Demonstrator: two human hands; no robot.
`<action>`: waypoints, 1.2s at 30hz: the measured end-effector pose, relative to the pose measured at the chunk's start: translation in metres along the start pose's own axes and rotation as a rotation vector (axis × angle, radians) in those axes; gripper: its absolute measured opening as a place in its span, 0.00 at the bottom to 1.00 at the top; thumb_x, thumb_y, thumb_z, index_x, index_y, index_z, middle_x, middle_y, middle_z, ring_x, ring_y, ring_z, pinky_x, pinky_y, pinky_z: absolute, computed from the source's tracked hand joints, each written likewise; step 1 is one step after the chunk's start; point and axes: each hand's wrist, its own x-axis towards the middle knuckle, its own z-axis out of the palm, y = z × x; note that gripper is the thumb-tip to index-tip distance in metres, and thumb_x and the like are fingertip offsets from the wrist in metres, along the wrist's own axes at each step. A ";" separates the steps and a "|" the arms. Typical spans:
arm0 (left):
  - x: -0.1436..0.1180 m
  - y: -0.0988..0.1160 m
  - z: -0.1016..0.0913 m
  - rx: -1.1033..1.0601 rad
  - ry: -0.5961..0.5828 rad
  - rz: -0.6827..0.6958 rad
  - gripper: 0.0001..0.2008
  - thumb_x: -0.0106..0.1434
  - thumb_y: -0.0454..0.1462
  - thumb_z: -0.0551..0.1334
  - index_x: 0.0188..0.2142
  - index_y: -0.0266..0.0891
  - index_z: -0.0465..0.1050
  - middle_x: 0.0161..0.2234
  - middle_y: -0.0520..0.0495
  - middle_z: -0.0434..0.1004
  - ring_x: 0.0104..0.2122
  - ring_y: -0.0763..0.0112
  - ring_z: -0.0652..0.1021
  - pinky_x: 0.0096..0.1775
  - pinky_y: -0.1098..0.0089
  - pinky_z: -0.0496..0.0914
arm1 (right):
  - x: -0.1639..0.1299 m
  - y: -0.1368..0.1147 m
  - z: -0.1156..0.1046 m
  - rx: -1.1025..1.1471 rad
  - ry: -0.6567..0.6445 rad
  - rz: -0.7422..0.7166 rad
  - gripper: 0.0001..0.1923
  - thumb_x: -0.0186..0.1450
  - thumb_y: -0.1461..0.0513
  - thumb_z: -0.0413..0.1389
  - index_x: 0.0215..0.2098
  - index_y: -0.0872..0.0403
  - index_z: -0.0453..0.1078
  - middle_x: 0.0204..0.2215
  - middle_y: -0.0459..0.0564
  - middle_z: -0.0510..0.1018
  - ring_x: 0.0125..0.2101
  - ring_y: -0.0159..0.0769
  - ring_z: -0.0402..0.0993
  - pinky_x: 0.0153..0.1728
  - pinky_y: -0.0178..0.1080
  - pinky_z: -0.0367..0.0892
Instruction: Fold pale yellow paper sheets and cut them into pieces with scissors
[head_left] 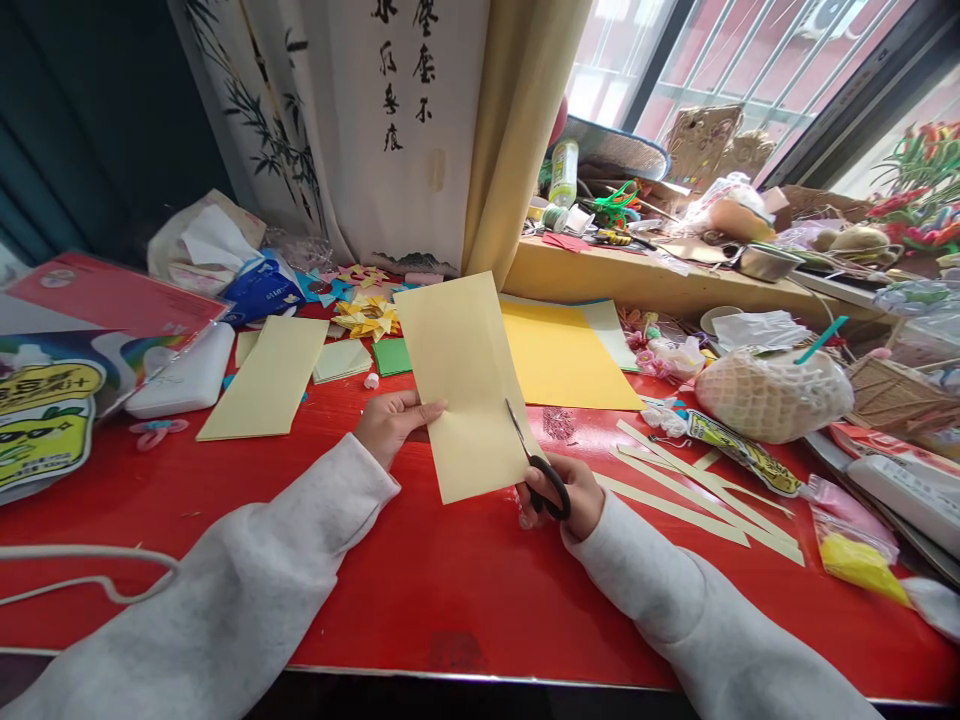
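Left grip (388,424) pinches pale paper (469,370) at its edge and right grip (576,490) clasps black-handled scissors (541,465), both forearms (262,570) angled inward.

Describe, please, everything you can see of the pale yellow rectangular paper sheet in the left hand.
The sheet looks smooth and matte, with a faint bend beside the grip. It is held up over the glossy red tabletop, its top leaning left. The bare left hand pinches its left edge, thumb on the near face. Black-handled metal scissors in the bare right hand have a blade in front of its right side.
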 end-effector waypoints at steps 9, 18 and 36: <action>-0.002 0.002 0.002 -0.005 -0.001 -0.004 0.12 0.47 0.38 0.65 0.32 0.33 0.74 0.28 0.47 0.77 0.28 0.70 0.76 0.29 0.73 0.72 | 0.000 0.000 0.002 -0.006 0.016 -0.050 0.19 0.49 0.50 0.57 0.17 0.56 0.60 0.08 0.43 0.65 0.10 0.28 0.62 0.10 0.31 0.54; -0.005 0.001 0.005 0.035 0.000 -0.028 0.13 0.45 0.39 0.65 0.31 0.35 0.74 0.30 0.47 0.77 0.28 0.67 0.76 0.31 0.69 0.72 | -0.001 0.001 0.002 0.012 0.080 0.003 0.20 0.45 0.48 0.58 0.18 0.56 0.60 0.09 0.42 0.66 0.10 0.29 0.63 0.09 0.30 0.53; -0.008 0.000 0.009 0.034 -0.033 -0.035 0.12 0.46 0.39 0.65 0.31 0.35 0.73 0.29 0.47 0.77 0.28 0.69 0.76 0.28 0.72 0.72 | -0.001 0.005 0.000 -0.002 0.055 -0.033 0.21 0.47 0.46 0.56 0.21 0.56 0.60 0.08 0.42 0.65 0.10 0.31 0.64 0.08 0.29 0.54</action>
